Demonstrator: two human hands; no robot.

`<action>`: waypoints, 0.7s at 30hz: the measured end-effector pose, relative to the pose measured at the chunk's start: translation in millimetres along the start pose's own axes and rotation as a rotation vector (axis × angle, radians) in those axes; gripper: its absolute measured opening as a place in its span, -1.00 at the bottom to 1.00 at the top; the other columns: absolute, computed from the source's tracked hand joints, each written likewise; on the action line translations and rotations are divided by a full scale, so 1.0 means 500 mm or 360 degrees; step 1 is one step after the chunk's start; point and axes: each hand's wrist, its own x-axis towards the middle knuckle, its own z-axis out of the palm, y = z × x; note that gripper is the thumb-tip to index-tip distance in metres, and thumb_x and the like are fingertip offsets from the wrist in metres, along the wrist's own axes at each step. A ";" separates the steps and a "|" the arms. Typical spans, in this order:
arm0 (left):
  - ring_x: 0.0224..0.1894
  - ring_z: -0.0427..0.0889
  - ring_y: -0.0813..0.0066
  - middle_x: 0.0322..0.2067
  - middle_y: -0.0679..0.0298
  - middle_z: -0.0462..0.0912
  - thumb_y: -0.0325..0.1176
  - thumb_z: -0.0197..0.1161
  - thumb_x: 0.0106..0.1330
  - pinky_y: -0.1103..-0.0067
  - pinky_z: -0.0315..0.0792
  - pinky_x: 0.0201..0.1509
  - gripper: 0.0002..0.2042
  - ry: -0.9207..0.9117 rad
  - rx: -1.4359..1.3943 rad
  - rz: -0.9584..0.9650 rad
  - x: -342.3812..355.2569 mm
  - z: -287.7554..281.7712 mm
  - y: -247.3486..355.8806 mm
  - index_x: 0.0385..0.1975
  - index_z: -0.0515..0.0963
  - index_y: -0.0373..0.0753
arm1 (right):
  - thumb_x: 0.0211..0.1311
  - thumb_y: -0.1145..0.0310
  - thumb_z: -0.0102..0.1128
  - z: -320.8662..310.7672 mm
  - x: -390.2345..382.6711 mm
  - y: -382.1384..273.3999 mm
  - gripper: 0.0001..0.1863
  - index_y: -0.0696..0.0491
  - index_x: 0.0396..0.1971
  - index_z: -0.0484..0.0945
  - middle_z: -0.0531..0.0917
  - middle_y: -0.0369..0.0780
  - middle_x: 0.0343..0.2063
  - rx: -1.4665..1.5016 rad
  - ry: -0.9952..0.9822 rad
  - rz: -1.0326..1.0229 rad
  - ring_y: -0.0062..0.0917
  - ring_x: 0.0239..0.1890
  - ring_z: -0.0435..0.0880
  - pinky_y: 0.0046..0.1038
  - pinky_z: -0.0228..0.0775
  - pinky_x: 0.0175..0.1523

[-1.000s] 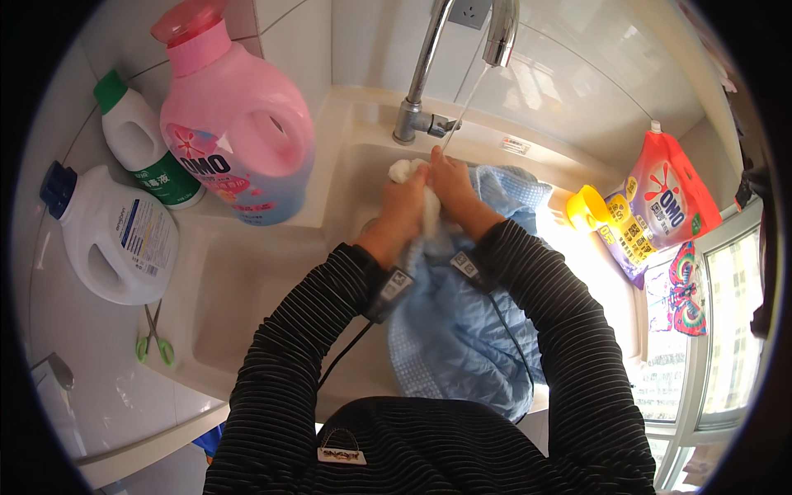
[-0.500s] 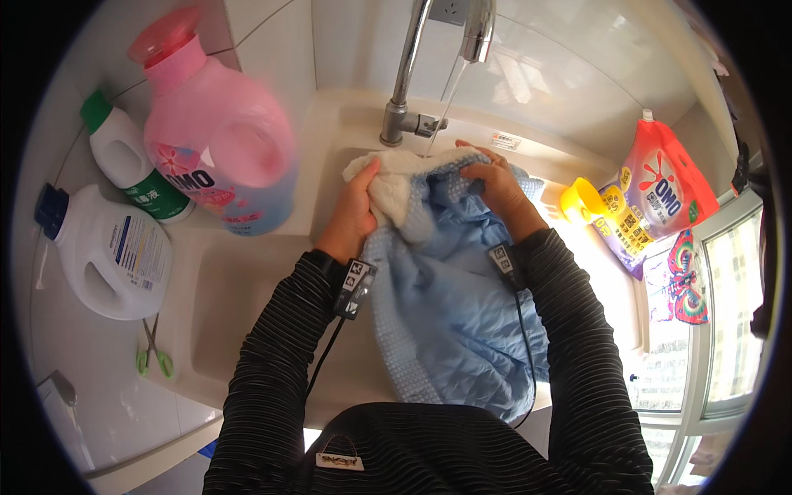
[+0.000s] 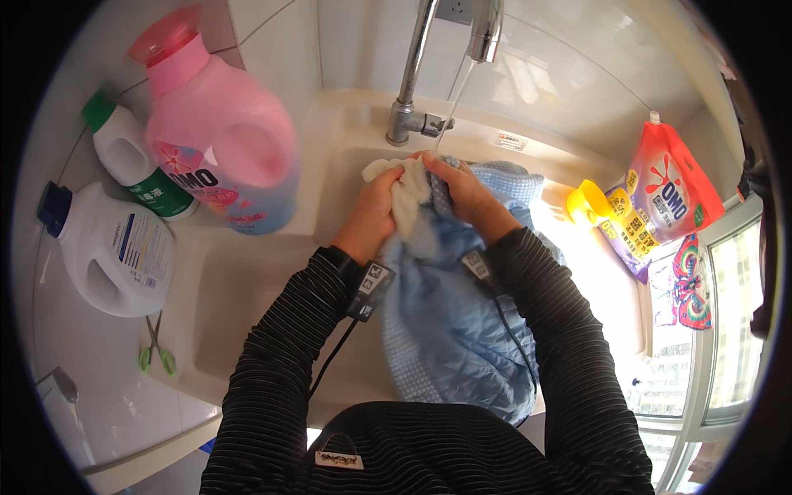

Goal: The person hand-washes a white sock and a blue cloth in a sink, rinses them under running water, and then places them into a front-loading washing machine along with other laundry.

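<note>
Holding bunched cloth [image 3: 450, 301] between both hands [image 3: 375, 213] [image 3: 468, 196].

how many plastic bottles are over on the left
3: large pink plastic bottle with reddish cap, rightmost; white plastic bottle with green cap, just left of it; white plastic bottle with navy cap, lowest in view. Others could be hidden behind.
</note>
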 end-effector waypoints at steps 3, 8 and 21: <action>-0.20 0.54 0.42 -0.22 0.20 0.52 -0.34 -0.02 0.28 0.57 0.45 -0.11 -0.78 0.0258 0.0133 -0.0014 0.010 0.001 -0.008 -0.17 0.41 -0.30 | 0.09 0.12 0.17 0.037 -0.013 0.027 -0.64 0.08 -0.22 0.52 0.57 -0.23 -0.26 -0.0693 0.0262 -0.0514 -0.46 -0.24 0.52 -0.49 0.34 -0.08; -0.24 0.55 0.44 -0.25 0.21 0.52 -0.26 -0.01 0.30 0.55 0.48 -0.23 -0.75 0.0650 0.0378 0.0075 0.023 0.026 -0.046 -0.19 0.41 -0.31 | 0.10 0.23 0.16 0.059 -0.014 0.047 -0.72 0.12 -0.29 0.50 0.59 -0.27 -0.46 -0.1161 0.0656 -0.0688 -0.68 -0.35 0.47 -0.57 0.34 -0.22; -0.18 0.49 0.31 -0.19 0.11 0.46 -0.11 -0.07 0.32 0.39 0.43 -0.09 -0.65 0.0495 0.0488 -0.0075 0.001 0.035 -0.018 -0.10 0.34 -0.27 | 0.01 0.22 0.20 -0.049 -0.041 -0.047 -0.71 0.15 -0.38 0.55 0.60 -0.20 -0.51 -0.1008 0.0782 -0.0456 -0.53 -0.47 0.52 -0.48 0.38 -0.33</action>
